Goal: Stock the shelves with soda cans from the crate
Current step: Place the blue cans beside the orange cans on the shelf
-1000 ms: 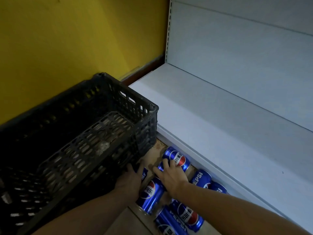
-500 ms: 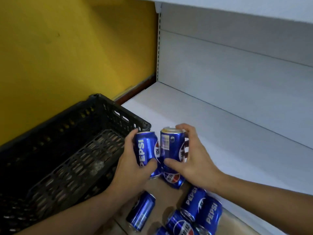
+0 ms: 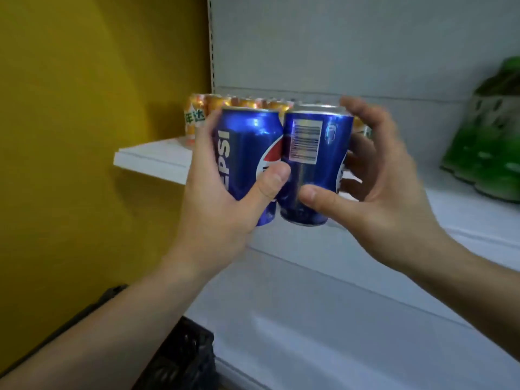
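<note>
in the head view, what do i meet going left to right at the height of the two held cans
yellow wall → left hand → Pepsi-logo can → barcode can → right hand → green bottles

I am holding two cans side by side in front of the upper shelf [image 3: 152,157]: the Pepsi can [image 3: 247,153] in the left hand [image 3: 213,198] is sitting just left of the second can [image 3: 315,164] in the right hand [image 3: 380,192]. Behind them a row of soda cans [image 3: 197,116] is standing on that shelf, at its left end. Bottles [image 3: 489,136] are standing on it at the far right. The crate [image 3: 183,356] is lying below, left of the lower shelf [image 3: 351,333].
</note>
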Tool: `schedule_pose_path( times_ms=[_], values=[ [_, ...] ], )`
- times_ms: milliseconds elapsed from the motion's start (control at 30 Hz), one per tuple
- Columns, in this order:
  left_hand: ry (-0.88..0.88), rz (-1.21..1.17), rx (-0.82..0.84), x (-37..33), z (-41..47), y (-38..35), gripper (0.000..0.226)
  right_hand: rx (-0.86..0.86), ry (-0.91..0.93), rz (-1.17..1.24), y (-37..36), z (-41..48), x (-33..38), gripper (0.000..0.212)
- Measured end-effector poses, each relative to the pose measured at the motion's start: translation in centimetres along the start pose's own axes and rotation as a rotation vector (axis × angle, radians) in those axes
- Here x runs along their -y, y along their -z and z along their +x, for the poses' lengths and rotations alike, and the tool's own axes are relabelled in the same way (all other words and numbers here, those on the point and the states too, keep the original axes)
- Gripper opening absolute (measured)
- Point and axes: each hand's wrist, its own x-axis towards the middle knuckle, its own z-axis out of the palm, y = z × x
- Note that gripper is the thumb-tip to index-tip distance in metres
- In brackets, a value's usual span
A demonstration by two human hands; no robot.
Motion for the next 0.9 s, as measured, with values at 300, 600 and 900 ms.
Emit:
schedule_pose_path(
  times_ms=[300,600,900],
  values=[
    [0.074,-0.070,0.208,1.5,6.4,-12.4,0.079,-0.248,-0.203,-0.182,10.0,2.5,-3.9,0.098],
    [0.259,0.007,0.315,3.5,7.8,-14.8,0.075,-0.339,-0.387,-0.248,11.9,2.6,-5.8,0.102],
    [0.248,0.073,0.314,4.3,7.6,-14.5,0.089,-0.313,-0.460,-0.328,11.5,2.7,-5.4,0.106]
  ],
)
